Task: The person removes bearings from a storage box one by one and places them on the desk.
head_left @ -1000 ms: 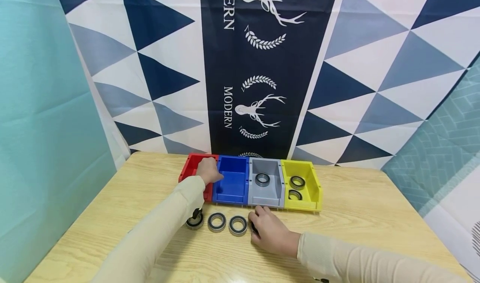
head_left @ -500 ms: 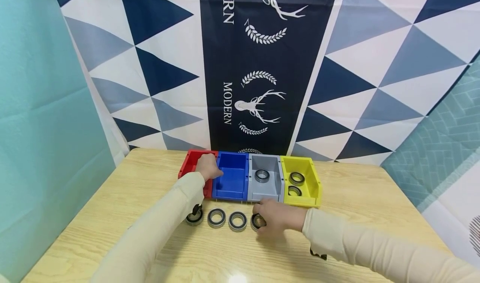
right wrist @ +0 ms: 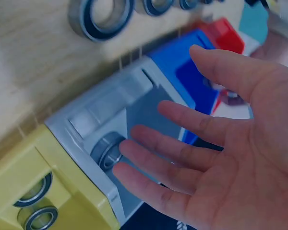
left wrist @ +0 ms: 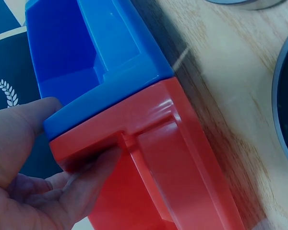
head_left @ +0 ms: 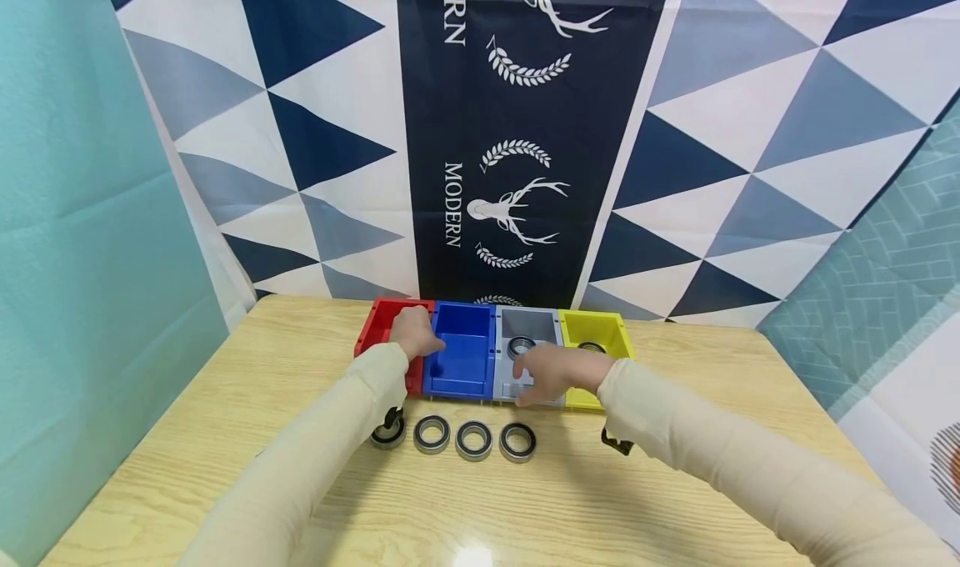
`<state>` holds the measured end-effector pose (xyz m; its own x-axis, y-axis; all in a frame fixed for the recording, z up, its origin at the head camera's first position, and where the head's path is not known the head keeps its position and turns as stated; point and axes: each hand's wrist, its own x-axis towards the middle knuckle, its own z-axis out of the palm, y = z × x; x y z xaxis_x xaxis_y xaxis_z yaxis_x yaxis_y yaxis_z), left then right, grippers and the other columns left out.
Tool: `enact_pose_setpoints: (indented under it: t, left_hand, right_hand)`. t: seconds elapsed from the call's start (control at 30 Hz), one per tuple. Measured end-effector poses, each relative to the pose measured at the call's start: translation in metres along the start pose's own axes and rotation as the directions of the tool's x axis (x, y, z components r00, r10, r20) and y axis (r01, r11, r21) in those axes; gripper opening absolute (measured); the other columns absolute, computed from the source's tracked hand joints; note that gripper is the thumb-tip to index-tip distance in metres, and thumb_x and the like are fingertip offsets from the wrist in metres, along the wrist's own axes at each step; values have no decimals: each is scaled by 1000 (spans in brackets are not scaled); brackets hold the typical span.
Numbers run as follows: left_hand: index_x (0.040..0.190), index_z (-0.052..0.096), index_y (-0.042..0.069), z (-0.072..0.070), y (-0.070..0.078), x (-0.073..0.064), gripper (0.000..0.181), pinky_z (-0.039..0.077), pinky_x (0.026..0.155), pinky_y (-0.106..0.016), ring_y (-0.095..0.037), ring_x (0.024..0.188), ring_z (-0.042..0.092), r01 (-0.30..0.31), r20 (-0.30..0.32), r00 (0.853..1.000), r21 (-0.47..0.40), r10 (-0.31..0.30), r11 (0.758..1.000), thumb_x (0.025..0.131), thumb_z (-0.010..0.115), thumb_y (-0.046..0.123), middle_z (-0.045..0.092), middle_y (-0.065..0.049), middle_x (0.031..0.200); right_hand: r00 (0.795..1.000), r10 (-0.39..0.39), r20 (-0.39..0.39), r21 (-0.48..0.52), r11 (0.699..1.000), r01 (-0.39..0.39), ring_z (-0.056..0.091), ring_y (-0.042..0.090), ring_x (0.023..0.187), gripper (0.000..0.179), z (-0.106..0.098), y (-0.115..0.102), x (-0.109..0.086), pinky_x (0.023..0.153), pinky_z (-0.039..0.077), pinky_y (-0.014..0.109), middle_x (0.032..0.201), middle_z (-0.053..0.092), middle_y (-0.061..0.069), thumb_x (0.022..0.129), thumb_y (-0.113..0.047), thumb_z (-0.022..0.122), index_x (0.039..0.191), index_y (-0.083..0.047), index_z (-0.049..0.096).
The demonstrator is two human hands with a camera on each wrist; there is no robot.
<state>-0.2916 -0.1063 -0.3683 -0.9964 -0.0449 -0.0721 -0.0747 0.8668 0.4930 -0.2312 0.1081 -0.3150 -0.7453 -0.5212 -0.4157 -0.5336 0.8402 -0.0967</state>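
Observation:
My left hand [head_left: 413, 333] pinches the adjoining walls of the red bin [left wrist: 201, 143] and the blue bin [left wrist: 110, 103], thumb on the blue side and fingers inside the red one. Over the grey bin [head_left: 531, 320] hovers my right hand [head_left: 551, 373], its fingers spread and holding nothing. A bearing [right wrist: 108, 151] lies in the grey bin. Two more bearings, one of them [right wrist: 41, 218], sit in the yellow bin [right wrist: 81, 201]. In front of the bins several ring bearings lie in a row on the table, the rightmost bearing [head_left: 518, 428] below my right hand.
The four-coloured bins stand joined side by side near the back of the wooden table [head_left: 465, 509]. Behind them hangs a patterned cloth [head_left: 517, 133]. The leftmost bearing [head_left: 388, 445] is partly hidden by my left wrist.
My right hand has let go of the rightmost bearing in the row and moved up and away to above the grey bin. My left hand keeps its place on the bin walls.

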Motion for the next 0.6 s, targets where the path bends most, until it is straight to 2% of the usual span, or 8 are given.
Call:
enact_pose_setpoints:
  t: [0.17,0.27,0.37,0.47,0.53,0.6]
  left_hand:
    - [85,64,4,-2,0,-1,23,52,65,-26,-17,64,60,7,5,1000,-1,-7,1000,78,78,22,70,-10,75]
    - [84,64,5,-3,0,-2,23,53,65,-26,-17,63,60,10,3,1000,-1,-10,1000,78,78,22,69,-10,74]
    - [84,64,5,-2,0,-2,22,54,67,-27,-17,64,61,7,0,1000,-3,-7,1000,78,78,21,70,-10,76]
    - [84,65,4,0,-1,0,22,54,67,-28,-17,65,61,3,-2,1000,-6,-3,1000,78,78,21,71,-11,77]
    - [83,65,5,1,-2,1,22,53,66,-27,-17,64,61,1,-4,1000,-9,-1,1000,78,78,21,71,-10,76]
    - [82,65,5,2,-2,2,22,52,64,-26,-17,63,60,-3,-4,1000,-11,3,1000,78,79,21,70,-10,74]
  right_hand:
    - [998,57,3,-31,998,-57,60,25,109,44,-14,7,12,98,49,42,126,64,13,89,-33,66,122,-5,62]
    - [994,111,-4,-23,994,-111,59,26,115,45,-20,10,22,101,47,42,128,63,11,89,-35,66,122,-5,63]
    - [991,135,-24,-33,990,-135,60,26,114,44,-24,15,33,99,48,41,125,64,11,89,-36,65,120,-4,64]
    - [985,169,-48,-18,985,-170,61,20,93,36,-24,20,43,86,51,35,102,68,7,89,-35,65,106,-3,68]
    - [978,199,-63,-1,980,-200,55,17,79,29,-23,24,50,74,48,31,85,62,3,88,-33,66,91,-5,68]
    - [966,250,-72,35,968,-248,47,16,72,26,-21,27,56,66,41,29,76,54,1,87,-32,66,80,-7,64]
